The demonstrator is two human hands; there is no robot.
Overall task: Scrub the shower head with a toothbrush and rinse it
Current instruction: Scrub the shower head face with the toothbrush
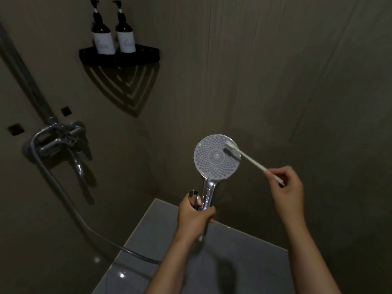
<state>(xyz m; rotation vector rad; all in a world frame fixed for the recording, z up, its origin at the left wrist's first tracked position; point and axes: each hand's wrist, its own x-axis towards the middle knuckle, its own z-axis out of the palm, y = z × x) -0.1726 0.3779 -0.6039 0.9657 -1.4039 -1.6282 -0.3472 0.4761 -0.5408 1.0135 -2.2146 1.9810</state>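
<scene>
Left hand [195,217]: one shower head [216,160]; right hand [290,187]: one toothbrush [252,161]

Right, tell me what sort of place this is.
Most likely a bathroom shower stall: a wall-mounted mixer tap, a corner shelf holding two pump bottles, and the handheld shower head.

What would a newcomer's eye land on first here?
The pale round shower head at centre is held by its chrome handle in the left hand. The right hand pinches a white toothbrush, bristles on the head's upper right face. Two pump bottles stand on a black corner shelf, upper left.
</scene>
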